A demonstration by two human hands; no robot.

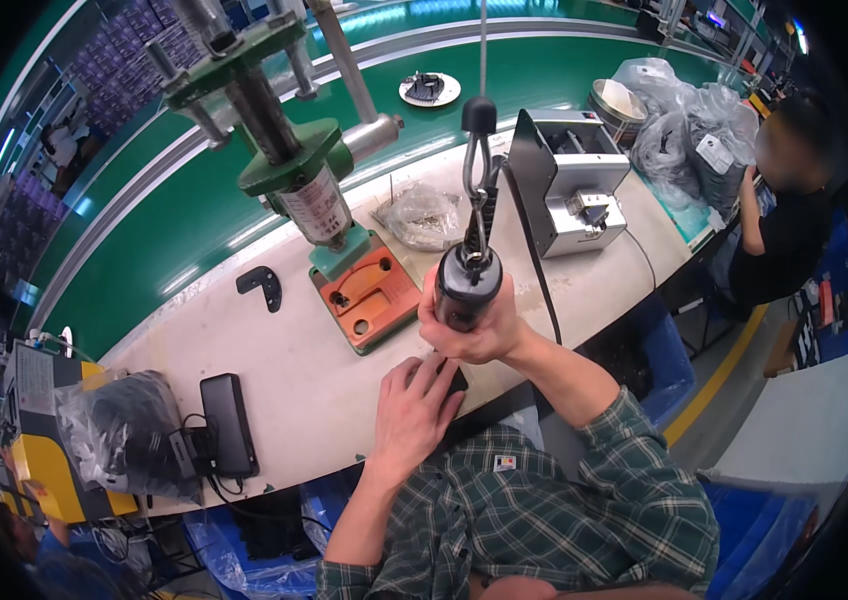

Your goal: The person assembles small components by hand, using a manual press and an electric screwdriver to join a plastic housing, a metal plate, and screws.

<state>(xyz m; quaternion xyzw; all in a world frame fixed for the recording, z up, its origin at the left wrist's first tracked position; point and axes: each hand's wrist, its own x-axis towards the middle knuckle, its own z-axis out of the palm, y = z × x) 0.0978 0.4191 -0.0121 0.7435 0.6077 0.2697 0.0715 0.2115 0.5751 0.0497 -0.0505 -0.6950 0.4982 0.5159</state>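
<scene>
My right hand [489, 325] grips a black electric screwdriver [466, 285] that hangs upright from a cable and a metal hook [477, 165]. Its tip points down at a small black part [457, 380] near the table's front edge. My left hand [412, 405] lies flat on that part and holds it against the white table [284, 370]; most of the part is hidden under my fingers.
A green press with an orange fixture plate [369, 295] stands behind my hands. A black bracket [262, 285] lies left of it, a bag of small parts [422, 215] and a grey screw feeder [574, 185] to the right. A black box [227, 425] sits left. Another person [784, 220] works far right.
</scene>
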